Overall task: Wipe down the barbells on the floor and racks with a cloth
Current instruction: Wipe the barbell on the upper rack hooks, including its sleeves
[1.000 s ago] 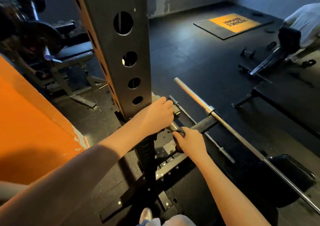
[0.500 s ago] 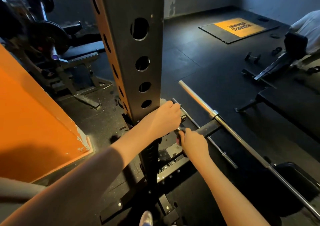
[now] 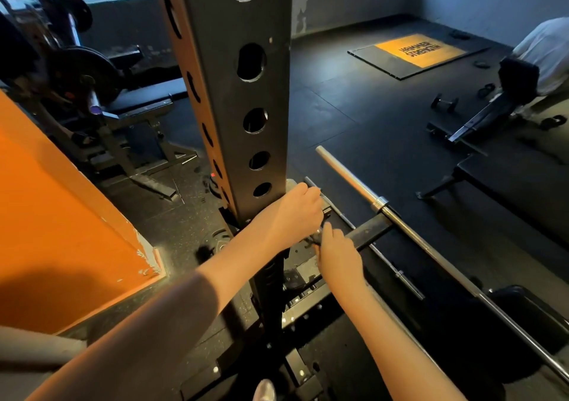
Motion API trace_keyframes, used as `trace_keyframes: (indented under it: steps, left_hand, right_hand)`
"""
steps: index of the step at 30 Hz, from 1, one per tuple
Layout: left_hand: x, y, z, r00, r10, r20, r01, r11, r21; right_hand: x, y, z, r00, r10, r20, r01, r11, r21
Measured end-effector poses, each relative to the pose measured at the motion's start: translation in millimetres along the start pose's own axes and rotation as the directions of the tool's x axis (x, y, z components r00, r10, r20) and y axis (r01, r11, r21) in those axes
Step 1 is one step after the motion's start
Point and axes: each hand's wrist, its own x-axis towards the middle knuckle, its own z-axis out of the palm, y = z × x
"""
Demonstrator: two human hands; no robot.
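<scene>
A silver barbell (image 3: 349,176) lies across a black safety arm (image 3: 371,230) of the rack and runs down to the lower right. The perforated black rack upright (image 3: 243,98) fills the middle. My left hand (image 3: 294,212) is closed in a fist around a grey fitting at the upright's right side, just above the arm. My right hand (image 3: 338,254) sits directly below it, fingers closed on a small dark fitting at the inner end of the safety arm. No cloth is visible in either hand. A thinner dark bar (image 3: 397,273) runs beneath the barbell.
An orange block (image 3: 61,231) stands at the left. A bench with plates (image 3: 89,74) is behind it. At the right are a black bench (image 3: 508,182), a small dumbbell (image 3: 444,102) and a person in white (image 3: 548,49). An orange mat (image 3: 418,52) lies far back.
Both hands stay at the same spot on the rack. My right hand has edged up closer to the left fist, and my view has shifted slightly.
</scene>
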Motion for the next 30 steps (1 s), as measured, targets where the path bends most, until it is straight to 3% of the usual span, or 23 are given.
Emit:
trace_keyframes:
  steps: [5, 8, 10, 14, 18, 20, 24, 30]
  left_hand:
    - [-2.3, 1.1, -0.4, 1.0, -0.003, -0.007, 0.003, 1.0, -0.021]
    - [-3.4, -1.4, -0.7, 1.0, -0.011, 0.0, 0.011, 1.0, -0.021]
    - [-3.0, -1.8, -0.7, 1.0, -0.015, 0.012, 0.015, 1.0, -0.008]
    - [-4.0, -2.1, -3.0, 1.0, -0.019, 0.025, 0.019, 1.0, 0.006]
    - [-4.3, -0.5, -4.7, 0.999, -0.016, 0.038, 0.016, 1.0, 0.014]
    - [-5.5, -0.9, -5.2, 0.999, -0.022, 0.034, 0.021, 1.0, 0.015]
    - [-5.7, -2.4, -7.9, 0.999, -0.025, 0.047, 0.023, 0.999, 0.034]
    - [-4.0, 2.2, -9.0, 0.996, -0.061, 0.07, 0.06, 0.998, 0.014]
  right_hand:
    - [-27.2, 18.9, 2.5, 1.0, 0.01, -0.016, -0.009, 0.997, 0.074]
    - [-60.7, 42.5, 21.9, 0.993, -0.013, -0.121, 0.004, 0.997, -0.073]
    - [-53.5, 36.5, 26.3, 0.985, 0.038, -0.166, -0.064, 0.986, -0.153]
    - [-34.2, 19.8, 8.0, 0.99, 0.132, -0.056, -0.142, 0.953, -0.268]
    - [-24.5, 29.8, -7.3, 0.988, 0.137, 0.07, -0.132, 0.988, -0.077]
    - [-14.7, 40.4, -18.0, 0.967, 0.149, 0.206, -0.168, 0.983, 0.079]
    - [4.0, 66.7, -30.0, 0.864, 0.068, 0.498, -0.332, 0.822, 0.463]
    - [7.8, 74.8, -33.3, 0.825, -0.055, 0.562, -0.327, 0.764, 0.556]
